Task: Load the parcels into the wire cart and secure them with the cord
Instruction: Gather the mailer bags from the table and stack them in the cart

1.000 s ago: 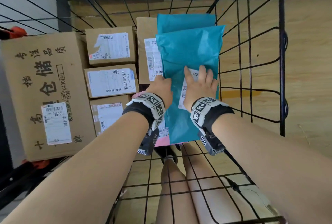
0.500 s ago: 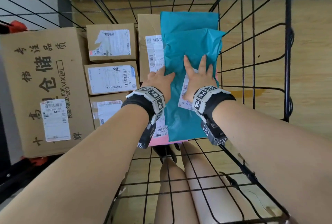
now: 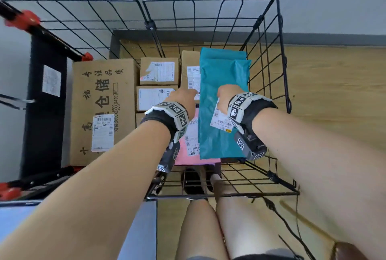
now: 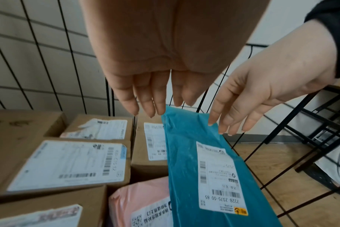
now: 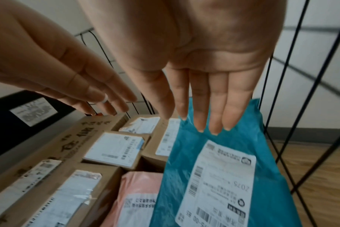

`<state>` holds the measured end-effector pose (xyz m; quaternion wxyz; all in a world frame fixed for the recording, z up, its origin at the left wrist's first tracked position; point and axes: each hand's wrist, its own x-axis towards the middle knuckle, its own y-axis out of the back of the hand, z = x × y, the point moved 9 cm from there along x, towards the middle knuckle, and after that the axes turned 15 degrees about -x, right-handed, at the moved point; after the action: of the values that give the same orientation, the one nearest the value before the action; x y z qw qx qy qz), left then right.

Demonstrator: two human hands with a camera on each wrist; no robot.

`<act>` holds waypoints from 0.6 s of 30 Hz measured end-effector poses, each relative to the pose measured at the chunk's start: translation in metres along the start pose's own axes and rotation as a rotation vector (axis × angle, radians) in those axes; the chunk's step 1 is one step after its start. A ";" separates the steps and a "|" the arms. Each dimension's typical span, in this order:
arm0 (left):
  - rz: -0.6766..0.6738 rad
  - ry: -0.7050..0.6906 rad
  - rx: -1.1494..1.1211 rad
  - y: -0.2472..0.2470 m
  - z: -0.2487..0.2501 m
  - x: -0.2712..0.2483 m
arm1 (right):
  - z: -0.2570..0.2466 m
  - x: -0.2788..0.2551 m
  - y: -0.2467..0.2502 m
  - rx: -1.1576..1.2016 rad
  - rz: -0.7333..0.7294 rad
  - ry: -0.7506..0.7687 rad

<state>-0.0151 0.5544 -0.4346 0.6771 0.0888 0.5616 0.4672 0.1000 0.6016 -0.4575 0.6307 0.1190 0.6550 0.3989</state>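
Note:
The black wire cart (image 3: 279, 55) holds a large printed cardboard box (image 3: 100, 97) on the left, small labelled boxes (image 3: 159, 70) in the middle, a pink mailer (image 3: 188, 155), and a teal mailer (image 3: 221, 134) on top at the right. My left hand (image 3: 183, 97) and right hand (image 3: 227, 92) hover side by side just above the parcels. In the wrist views the left hand (image 4: 145, 99) and right hand (image 5: 204, 99) have straight fingers, clear of the teal mailer (image 4: 184, 161) and holding nothing.
A black frame with red clamps (image 3: 23, 19) stands left of the cart. Wood floor (image 3: 334, 92) lies to the right. A thin black cord (image 3: 271, 205) trails from the cart's near right corner. A grey-blue surface (image 3: 142, 228) sits at lower left.
Both hands have lifted off the teal mailer, which stays lying in the cart. The head view has pulled back, showing the cart's whole rim.

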 end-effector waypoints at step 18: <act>0.401 0.170 -0.095 0.101 0.015 -0.236 | -0.074 -0.184 0.122 -0.165 0.331 0.339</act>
<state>-0.0407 0.4429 -0.2044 0.5242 0.1270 0.5652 0.6242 0.0218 0.5327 -0.2491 0.4454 0.1043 0.6883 0.5630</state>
